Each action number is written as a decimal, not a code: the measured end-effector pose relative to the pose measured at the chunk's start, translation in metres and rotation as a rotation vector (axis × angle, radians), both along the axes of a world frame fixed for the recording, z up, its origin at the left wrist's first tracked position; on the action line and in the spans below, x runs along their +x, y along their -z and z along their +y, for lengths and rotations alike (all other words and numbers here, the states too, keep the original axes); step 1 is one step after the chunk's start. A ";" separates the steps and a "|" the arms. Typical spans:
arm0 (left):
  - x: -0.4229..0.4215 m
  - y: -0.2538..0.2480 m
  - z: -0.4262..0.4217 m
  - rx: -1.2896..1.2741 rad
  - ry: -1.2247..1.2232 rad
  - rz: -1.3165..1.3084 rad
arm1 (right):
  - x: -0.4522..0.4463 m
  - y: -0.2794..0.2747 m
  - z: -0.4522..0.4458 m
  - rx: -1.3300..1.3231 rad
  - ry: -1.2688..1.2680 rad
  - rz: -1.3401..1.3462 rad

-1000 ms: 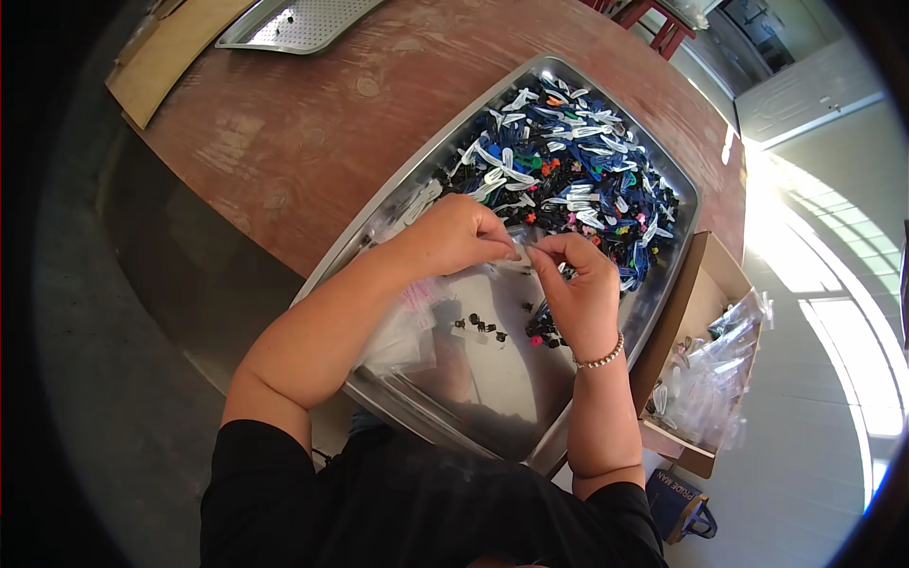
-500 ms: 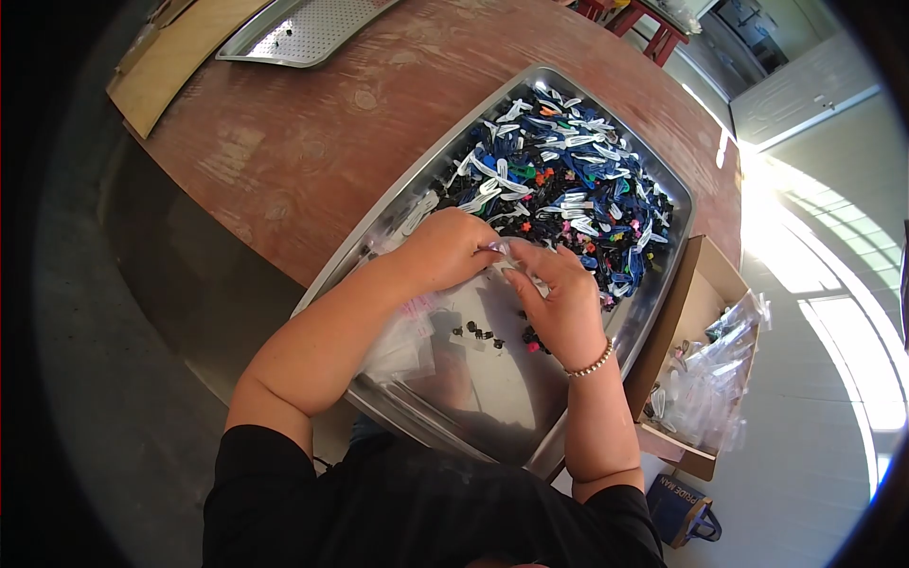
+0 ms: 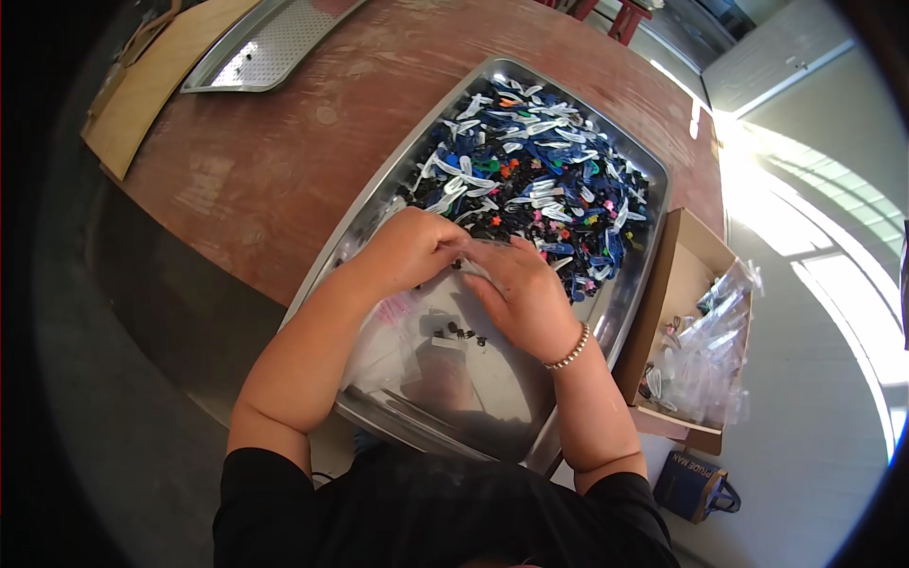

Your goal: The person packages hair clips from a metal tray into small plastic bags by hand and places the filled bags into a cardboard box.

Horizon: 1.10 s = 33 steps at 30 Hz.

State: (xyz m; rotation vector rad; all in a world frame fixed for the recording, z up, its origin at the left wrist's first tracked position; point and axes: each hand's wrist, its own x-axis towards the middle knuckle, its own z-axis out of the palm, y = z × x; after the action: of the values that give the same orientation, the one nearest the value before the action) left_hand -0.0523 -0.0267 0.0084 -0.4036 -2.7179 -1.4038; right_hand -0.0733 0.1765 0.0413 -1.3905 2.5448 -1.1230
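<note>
My left hand (image 3: 412, 248) is closed, its thumb and fingers pinching the edge of a small clear plastic bag (image 3: 471, 270). Against it, my right hand (image 3: 519, 292) curls its fingers and thumb around the other side of the bag. A small black piece (image 3: 457, 264) shows between the hands; its kind is unclear. Both hands are over the metal tray (image 3: 464, 417). A few small black hair claws (image 3: 459, 331) lie on the bare metal below. Flat clear bags with pink print (image 3: 381, 346) lie under my left forearm. Beyond my fingers is a heap of hair clips (image 3: 549, 170), white, blue and black.
Right of the tray, a cardboard box (image 3: 653, 284) holds filled clear bags (image 3: 705, 369). The tray rests on a worn reddish table (image 3: 275, 161). A perforated metal tray (image 3: 275, 47) and a wooden board (image 3: 156, 85) lie at the far left. A blue bag (image 3: 684, 485) stands lower right.
The whole view has shifted slightly. My hands have drawn closer together around the bag, and the right hand has moved nearer the left. Loose pieces beside the right hand are no longer visible.
</note>
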 end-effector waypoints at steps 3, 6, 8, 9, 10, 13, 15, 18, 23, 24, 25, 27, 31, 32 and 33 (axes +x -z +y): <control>-0.001 -0.001 0.000 -0.049 0.046 0.108 | -0.002 0.000 0.000 0.089 -0.081 0.026; 0.001 -0.004 -0.002 -0.065 0.031 -0.018 | 0.002 0.006 0.000 0.191 -0.123 0.096; 0.002 0.005 -0.004 -0.162 -0.001 0.142 | 0.008 0.014 0.001 0.310 -0.105 0.190; 0.005 -0.001 -0.003 -0.164 0.006 0.142 | 0.010 0.013 0.001 0.308 -0.098 0.188; 0.008 -0.011 -0.002 -0.194 0.025 0.105 | 0.012 0.009 0.000 0.310 -0.114 0.126; 0.010 -0.016 0.001 -0.217 0.091 0.051 | 0.014 0.005 0.000 0.308 -0.143 0.101; 0.010 -0.017 0.002 -0.211 0.131 0.034 | 0.014 0.002 -0.002 0.305 -0.183 0.143; 0.011 -0.016 0.005 -0.152 0.191 -0.019 | 0.011 -0.004 0.001 0.268 -0.221 0.092; 0.006 -0.011 0.004 -0.011 0.244 -0.027 | 0.004 -0.008 0.001 0.183 -0.312 0.048; 0.005 -0.010 0.005 -0.011 0.241 -0.027 | 0.006 -0.010 0.001 0.166 -0.271 0.084; 0.005 -0.006 0.005 0.007 0.233 0.041 | 0.009 -0.011 0.001 0.148 -0.229 0.119; 0.005 -0.006 0.004 0.025 0.222 0.109 | 0.013 -0.009 0.001 0.179 -0.212 0.127; 0.007 -0.018 0.005 -0.033 0.293 0.031 | 0.015 -0.007 0.000 0.248 -0.191 0.119; 0.008 -0.019 0.005 -0.057 0.299 0.006 | 0.015 -0.007 0.000 0.251 -0.194 0.120; 0.008 -0.018 0.005 -0.055 0.295 0.006 | 0.014 -0.008 0.000 0.232 -0.202 0.138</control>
State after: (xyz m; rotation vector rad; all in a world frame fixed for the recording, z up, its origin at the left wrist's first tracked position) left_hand -0.0442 -0.0220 0.0266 -0.8419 -2.7848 -1.3839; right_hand -0.0589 0.1762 0.0491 -1.6658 2.4536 -0.6995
